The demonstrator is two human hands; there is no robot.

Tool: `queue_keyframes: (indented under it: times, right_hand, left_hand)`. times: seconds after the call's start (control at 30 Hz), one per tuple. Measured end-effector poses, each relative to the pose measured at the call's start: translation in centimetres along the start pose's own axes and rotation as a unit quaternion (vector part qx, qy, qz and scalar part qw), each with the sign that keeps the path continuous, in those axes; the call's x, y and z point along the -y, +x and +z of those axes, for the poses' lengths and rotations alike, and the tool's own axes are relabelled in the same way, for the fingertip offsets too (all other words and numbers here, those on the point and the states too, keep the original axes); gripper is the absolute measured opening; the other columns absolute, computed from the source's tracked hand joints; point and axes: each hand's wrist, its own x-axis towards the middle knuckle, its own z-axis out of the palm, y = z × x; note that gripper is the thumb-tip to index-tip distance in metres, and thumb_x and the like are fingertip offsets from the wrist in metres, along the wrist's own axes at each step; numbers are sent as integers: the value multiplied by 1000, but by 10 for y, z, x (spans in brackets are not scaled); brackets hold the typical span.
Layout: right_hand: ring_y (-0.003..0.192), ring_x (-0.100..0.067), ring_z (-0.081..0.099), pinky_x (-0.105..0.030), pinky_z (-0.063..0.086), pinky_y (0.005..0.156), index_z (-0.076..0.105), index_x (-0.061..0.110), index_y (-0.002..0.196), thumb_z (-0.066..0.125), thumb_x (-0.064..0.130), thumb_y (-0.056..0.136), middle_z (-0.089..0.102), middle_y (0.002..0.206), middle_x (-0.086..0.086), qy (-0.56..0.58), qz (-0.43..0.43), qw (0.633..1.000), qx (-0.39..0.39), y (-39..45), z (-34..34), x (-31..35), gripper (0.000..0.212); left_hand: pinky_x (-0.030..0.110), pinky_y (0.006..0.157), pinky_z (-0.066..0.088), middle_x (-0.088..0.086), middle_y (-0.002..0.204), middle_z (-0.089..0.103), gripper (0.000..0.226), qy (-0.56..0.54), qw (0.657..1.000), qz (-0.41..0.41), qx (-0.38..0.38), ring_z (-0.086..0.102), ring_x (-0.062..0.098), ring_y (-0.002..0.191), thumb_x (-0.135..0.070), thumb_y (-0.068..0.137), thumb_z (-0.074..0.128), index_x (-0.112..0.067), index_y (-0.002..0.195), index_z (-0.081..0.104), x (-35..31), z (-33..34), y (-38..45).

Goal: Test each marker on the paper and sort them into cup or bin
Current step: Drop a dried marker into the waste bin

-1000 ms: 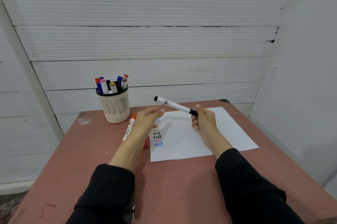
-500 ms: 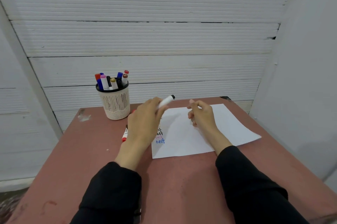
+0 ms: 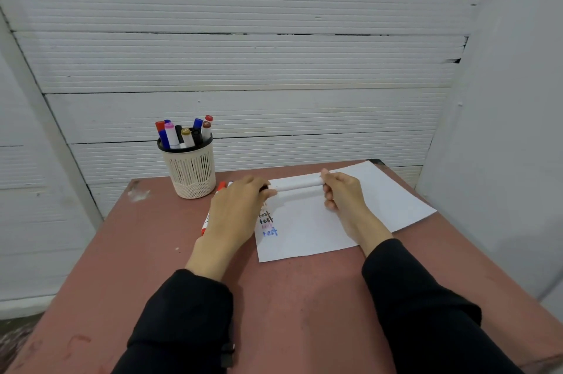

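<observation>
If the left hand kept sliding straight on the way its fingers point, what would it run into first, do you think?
Probably the right hand. The left hand grips the black end of the white marker and points along it to the right, where the right hand grips the other end.

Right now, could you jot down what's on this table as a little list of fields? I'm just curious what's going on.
held item: white marker, level above the paper
left hand: grips the marker's dark end
right hand: grips the other end
paper: white sheet on the table, "test" written several times near its left edge in different colours
cup: cream slotted holder, back left, holding several capped markers
loose marker: red-capped, lying left of the paper, partly hidden by the left hand
table: reddish top
bin: not in view
</observation>
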Motion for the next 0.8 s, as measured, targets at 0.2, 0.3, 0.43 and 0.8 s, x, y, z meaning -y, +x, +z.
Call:
queue_keyframes:
  times: [0.2, 0.3, 0.43, 0.8]
  right_hand:
    - [97, -14, 50, -24, 37, 84, 63, 17, 105, 47, 24, 101, 56, 106, 1, -313, -183, 931, -44, 1, 4, -17, 18]
    - [117, -12, 44, -21, 22, 101, 64, 18, 115, 40, 20, 100, 58, 120, 6, -413, -384, 826, -9, -10, 15, -18, 29]
    - [94, -9, 52, -24, 35, 84, 60, 18, 116, 36, 32, 103, 62, 106, 8, -428, -377, 809, 142, -28, 32, -17, 30]
    - [63, -21, 48, -34, 34, 61, 49, 23, 109, 33, 45, 102, 62, 68, 1, -524, -363, 755, 153, -34, 36, -18, 28]
  left_hand:
    - [34, 69, 39, -3, 99, 64, 23, 12, 999, 30, -1, 59, 28, 94, -17, 100, 42, -28, 114, 57, 0, 0, -1]
    - [32, 54, 32, 3, 92, 62, 34, 99, 995, 16, -4, 57, 30, 85, -15, 98, 44, -30, 129, 47, 1, -2, -2]
    - [34, 53, 31, 5, 97, 56, 52, 170, 985, -26, 25, 48, 25, 81, -16, 99, 39, -17, 148, 19, -1, 0, -2]
    - [33, 59, 31, 6, 110, 57, 61, 239, 970, 15, 47, 53, 26, 98, -16, 101, 34, -10, 152, 2, 5, 7, 1]
